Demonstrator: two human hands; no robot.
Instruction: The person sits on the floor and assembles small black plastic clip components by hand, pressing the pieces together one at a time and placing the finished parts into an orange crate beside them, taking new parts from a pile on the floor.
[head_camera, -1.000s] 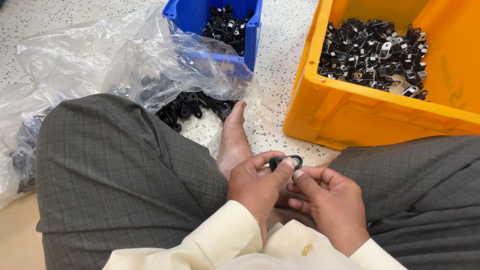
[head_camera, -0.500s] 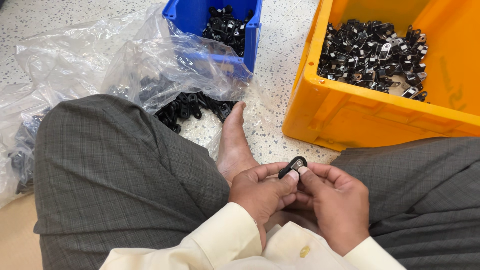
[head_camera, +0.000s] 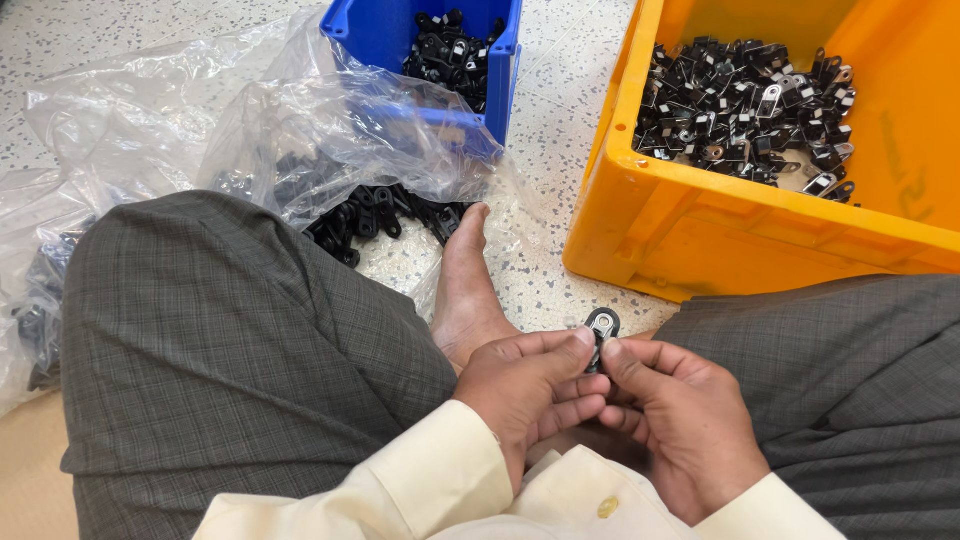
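I sit cross-legged on a speckled floor. My left hand and my right hand meet in my lap, fingertips pinching one small black clip with a metal eyelet between them. The clip stands upright above my thumbs. My bare foot lies just left of the hands.
An orange crate at the right holds several black and metal clips. A blue bin at the top holds more. Crumpled clear plastic bags spill black clips on the floor by my left knee.
The clip has been turned upright between both hands' fingertips, and the hands have shifted slightly right and closer together.
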